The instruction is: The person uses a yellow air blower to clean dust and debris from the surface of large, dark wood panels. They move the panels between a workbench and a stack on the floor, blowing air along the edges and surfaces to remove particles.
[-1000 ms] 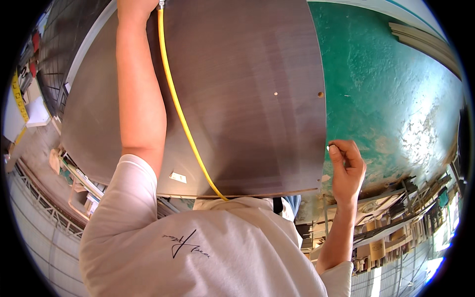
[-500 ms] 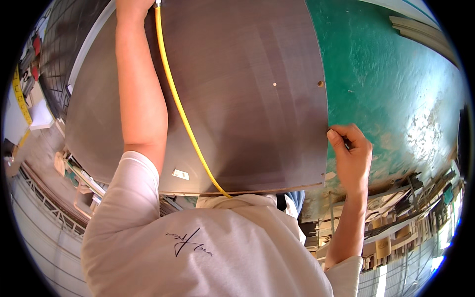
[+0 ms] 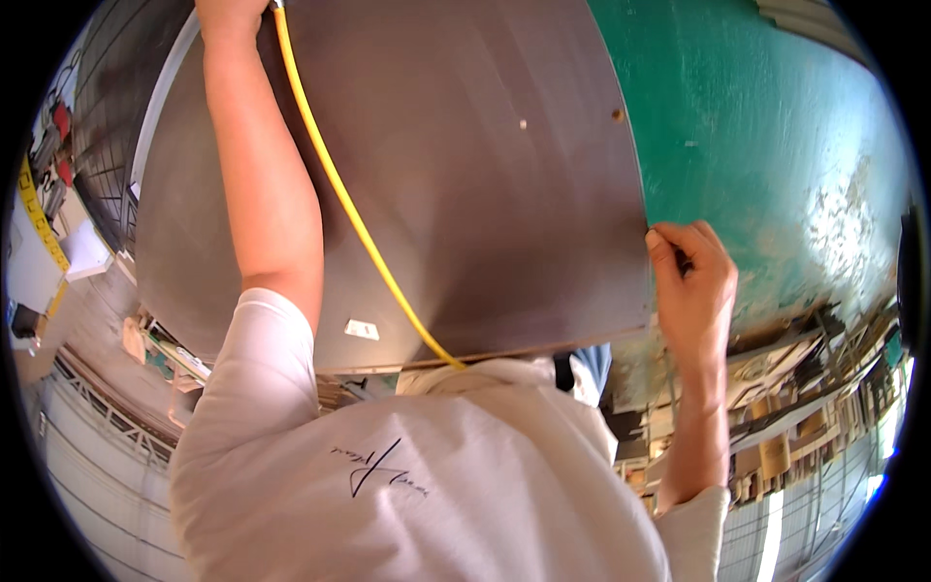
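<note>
Right hand point(image 3: 690, 291) has slid down the right edge of the dark brown wood panel point(image 3: 465, 184) compared with a second ago, and now sits nearer the panel's lower right corner. Its fingers point(image 3: 679, 247) are curled and pressed together on that edge, apparently pinching a small dark thing, a pencil or marker maybe; too small to tell. Left arm stays stretched up across the panel; left hand point(image 3: 231, 12) is cut off by the top rim, so cannot tell if its fingers are spread or closed. The yellow strip, likely a tape measure point(image 3: 354, 218), runs from beside the left hand diagonally down to the panel's lower edge, same line as before. Reads as a measuring or marking pass moving along the edge, panel itself not shifted.

Panel lies under both hands, left of the right fingers, over a green worn surface point(image 3: 776, 145).

Counts: one panel, one yellow strip, two small holes point(image 3: 617, 115) near the right edge above the right fingers, one small white label point(image 3: 361, 330) near the lower edge, two hands.
</note>
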{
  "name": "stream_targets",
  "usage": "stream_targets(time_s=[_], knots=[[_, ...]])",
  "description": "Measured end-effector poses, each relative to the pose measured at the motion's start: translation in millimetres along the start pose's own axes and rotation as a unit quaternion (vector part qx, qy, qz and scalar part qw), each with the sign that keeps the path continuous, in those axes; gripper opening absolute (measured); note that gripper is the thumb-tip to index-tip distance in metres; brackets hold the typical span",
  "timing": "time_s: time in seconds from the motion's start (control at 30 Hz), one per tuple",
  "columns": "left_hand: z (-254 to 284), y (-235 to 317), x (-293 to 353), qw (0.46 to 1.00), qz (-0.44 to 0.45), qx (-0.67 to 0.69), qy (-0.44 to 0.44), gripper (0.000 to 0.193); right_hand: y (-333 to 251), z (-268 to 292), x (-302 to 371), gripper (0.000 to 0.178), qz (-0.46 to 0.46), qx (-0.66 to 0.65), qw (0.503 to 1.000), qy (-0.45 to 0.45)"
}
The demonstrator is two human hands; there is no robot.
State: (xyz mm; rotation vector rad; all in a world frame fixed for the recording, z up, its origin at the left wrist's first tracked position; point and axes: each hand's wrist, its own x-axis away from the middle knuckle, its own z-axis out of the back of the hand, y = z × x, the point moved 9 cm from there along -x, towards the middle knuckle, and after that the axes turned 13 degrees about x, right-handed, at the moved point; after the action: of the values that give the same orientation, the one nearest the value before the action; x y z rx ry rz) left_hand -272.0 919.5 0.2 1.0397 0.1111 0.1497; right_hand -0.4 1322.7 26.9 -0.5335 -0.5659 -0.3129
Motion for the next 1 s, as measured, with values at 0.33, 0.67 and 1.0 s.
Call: stream_targets(time_s=[0.33, 0.67, 1.0], knots=[[-3, 6, -2, 1.0, -0.029, 0.001, 0.007, 0.026, 76, -18, 39, 0.012, -0.026, -0.115, 0.992, -0.042], [0, 4, -4, 0.999, -0.024, -0.029, 0.02, 0.028, 57, -14, 27, 0.013, -0.01, -0.079, 0.996, -0.033], [2, 12, 1, 0.997, -0.015, -0.066, 0.036, 0.031, 43, -7, 37, 0.014, -0.029, -0.087, 0.996, 0.015]])
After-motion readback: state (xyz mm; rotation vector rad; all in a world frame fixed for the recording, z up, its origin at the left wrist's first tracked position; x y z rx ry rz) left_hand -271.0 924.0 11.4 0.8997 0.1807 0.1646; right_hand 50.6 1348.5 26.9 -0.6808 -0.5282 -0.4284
